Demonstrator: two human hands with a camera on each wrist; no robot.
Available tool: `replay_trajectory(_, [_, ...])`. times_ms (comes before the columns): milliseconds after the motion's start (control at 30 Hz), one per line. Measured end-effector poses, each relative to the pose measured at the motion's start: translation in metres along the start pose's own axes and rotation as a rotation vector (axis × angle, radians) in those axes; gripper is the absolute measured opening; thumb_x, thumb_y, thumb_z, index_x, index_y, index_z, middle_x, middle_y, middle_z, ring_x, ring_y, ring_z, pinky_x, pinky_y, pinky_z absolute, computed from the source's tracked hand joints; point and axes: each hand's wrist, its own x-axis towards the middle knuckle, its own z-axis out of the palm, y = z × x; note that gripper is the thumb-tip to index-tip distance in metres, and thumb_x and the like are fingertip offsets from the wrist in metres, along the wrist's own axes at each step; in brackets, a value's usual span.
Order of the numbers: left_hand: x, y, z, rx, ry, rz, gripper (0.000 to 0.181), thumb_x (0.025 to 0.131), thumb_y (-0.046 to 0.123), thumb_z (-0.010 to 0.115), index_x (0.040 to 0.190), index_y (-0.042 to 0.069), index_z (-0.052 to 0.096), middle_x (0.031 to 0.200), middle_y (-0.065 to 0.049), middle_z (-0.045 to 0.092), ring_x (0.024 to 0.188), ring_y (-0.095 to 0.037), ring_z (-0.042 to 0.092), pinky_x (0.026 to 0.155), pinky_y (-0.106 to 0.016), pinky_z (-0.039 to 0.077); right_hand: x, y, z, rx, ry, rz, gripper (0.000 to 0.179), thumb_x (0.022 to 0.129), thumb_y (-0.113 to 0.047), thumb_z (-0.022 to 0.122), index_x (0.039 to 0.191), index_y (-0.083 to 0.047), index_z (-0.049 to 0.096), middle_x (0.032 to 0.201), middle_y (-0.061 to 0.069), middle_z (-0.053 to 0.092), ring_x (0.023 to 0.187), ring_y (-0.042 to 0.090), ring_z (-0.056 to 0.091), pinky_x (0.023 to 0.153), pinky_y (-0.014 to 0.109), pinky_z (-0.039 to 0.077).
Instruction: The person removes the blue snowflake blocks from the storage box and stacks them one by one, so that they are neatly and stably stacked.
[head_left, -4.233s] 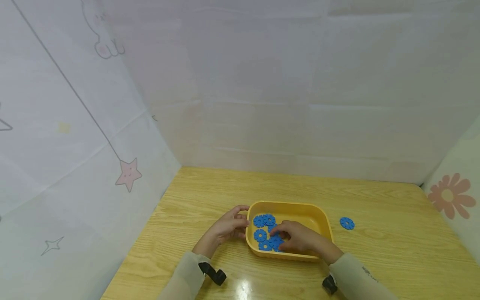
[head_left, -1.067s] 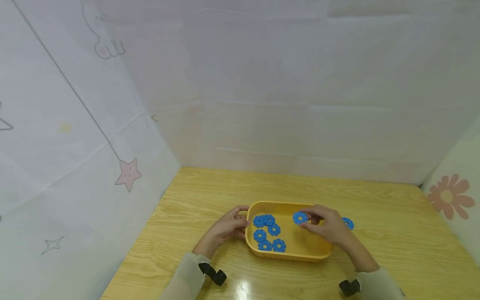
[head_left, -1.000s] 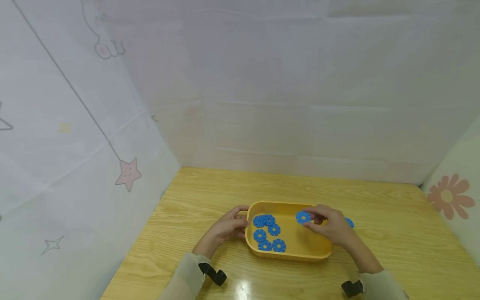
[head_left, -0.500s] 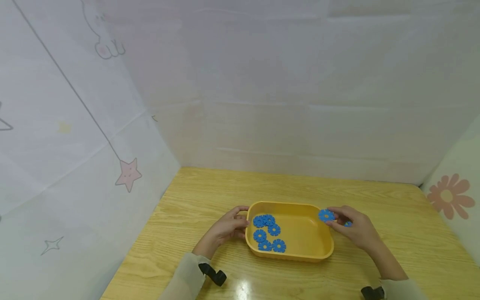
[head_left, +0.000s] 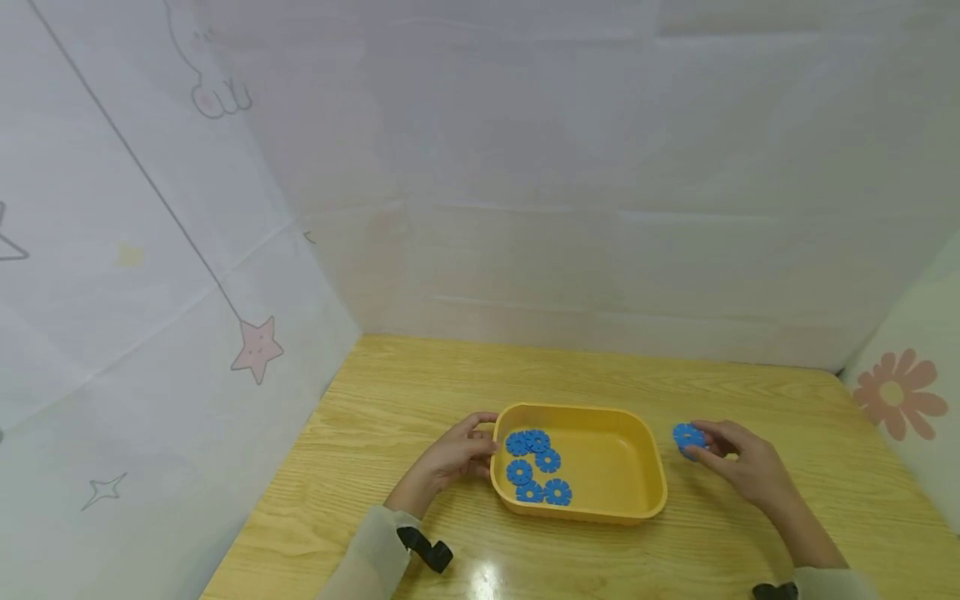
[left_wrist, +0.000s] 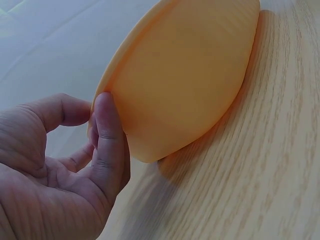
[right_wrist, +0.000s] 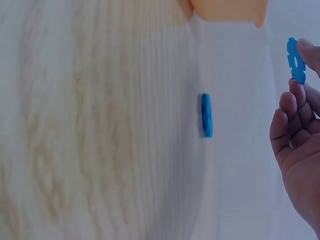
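Note:
A yellow plastic basin (head_left: 611, 467) stands on the table with several blue notched snowflake discs (head_left: 557, 501) lying flat in its left part. My left hand (head_left: 452, 452) pinches the basin's left rim; in the left wrist view, thumb and fingers lie on either side of the basin wall (left_wrist: 185, 75). To the right of the basin, my right hand (head_left: 746, 465) pinches one blue snowflake disc (head_left: 682, 433) between thumb and fingers, raised above the table. Below it another blue disc (right_wrist: 206, 116) lies on the table, shown edge-on in the right wrist view and largely covered in the head view.
The wooden table (head_left: 420, 375) is bounded by a white cloth (head_left: 510, 208) at the back and on both sides. A black strap mount (head_left: 426, 548) sits on the left wrist. The basin's right part shows bare floor.
My right hand has picked a disc out of the basin and carried it right, past the rim, to above the disc on the table. The left hand and basin have stayed put.

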Motion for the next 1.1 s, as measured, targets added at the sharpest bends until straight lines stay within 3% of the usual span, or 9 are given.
replay_trajectory(267, [0.0,0.0,0.0,0.008,0.004,0.006,0.058,0.096,0.003,0.062,0.15,0.008,0.04,0.114,-0.021,0.063,0.074,-0.013,0.064,0.061,-0.026,0.057,-0.001,0.021,-0.004,-0.003,-0.014,0.026,0.04,0.092,-0.028,0.077,0.124,-0.006,0.07,0.097,-0.001,0.067,0.082,-0.005,0.057,0.068,0.02,0.052])
replay_trajectory(533, [0.0,0.0,0.0,0.008,0.003,0.008,0.057,0.096,0.003,0.063,0.149,0.009,0.041,0.111,-0.019,0.063,0.073,-0.014,0.063,0.063,-0.028,0.057,0.003,0.034,-0.005,0.018,-0.13,0.102,0.049,0.095,-0.036,0.071,0.131,-0.003,0.066,0.104,0.003,0.066,0.086,-0.003,0.057,0.072,0.02,0.054])
replay_trajectory(833, [0.0,0.0,0.0,0.024,0.004,0.004,0.057,0.097,0.005,0.063,0.149,0.009,0.041,0.109,-0.019,0.064,0.074,-0.014,0.064,0.066,-0.031,0.058,0.01,0.046,0.0,-0.059,-0.208,0.132,0.055,0.093,-0.044,0.071,0.129,-0.003,0.067,0.098,-0.001,0.066,0.088,0.01,0.059,0.071,0.026,0.052])
replay_trajectory(1100, [0.0,0.0,0.0,0.021,0.007,0.003,0.057,0.096,0.004,0.063,0.149,0.01,0.042,0.109,-0.017,0.064,0.074,-0.014,0.065,0.065,-0.03,0.059,0.014,0.048,0.003,-0.075,-0.238,0.128,0.055,0.092,-0.042,0.074,0.126,0.002,0.067,0.096,-0.001,0.066,0.089,0.017,0.06,0.07,0.028,0.052])
